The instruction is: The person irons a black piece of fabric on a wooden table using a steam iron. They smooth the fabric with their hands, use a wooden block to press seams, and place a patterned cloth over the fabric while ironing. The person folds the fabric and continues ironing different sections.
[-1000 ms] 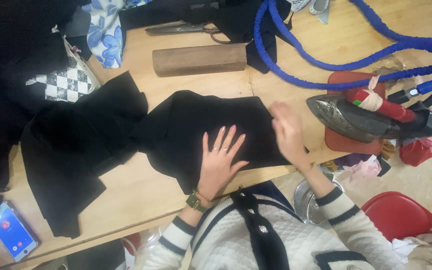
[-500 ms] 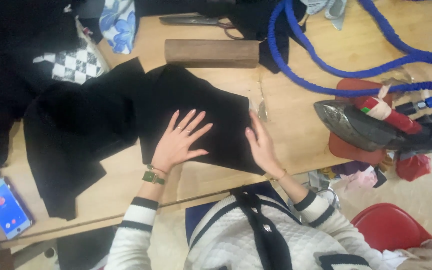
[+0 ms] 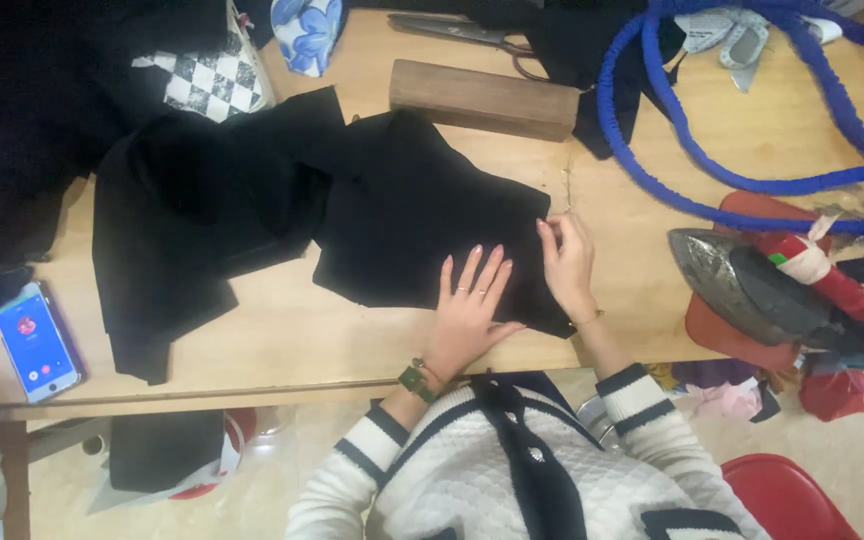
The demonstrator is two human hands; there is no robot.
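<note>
A piece of black fabric [image 3: 412,215] lies spread on the wooden table [image 3: 282,330]. My left hand [image 3: 472,305] rests flat on its near right part, fingers apart, a green watch on the wrist. Just to the right, my right hand [image 3: 567,260] pinches the fabric's right edge between its fingertips. A larger black cloth [image 3: 192,215] lies to the left, overlapping the first piece.
A wooden block [image 3: 482,98] lies beyond the fabric. Scissors [image 3: 457,32] and a blue hose [image 3: 712,170] lie at the back. An iron [image 3: 762,285] sits on a red pad at right. A lit phone [image 3: 37,342] lies at the left edge. A red stool [image 3: 787,495] stands below.
Both hands have slid along the black fabric. The right hand went from lying flat to pinching the fabric's right edge. The view has shifted.
</note>
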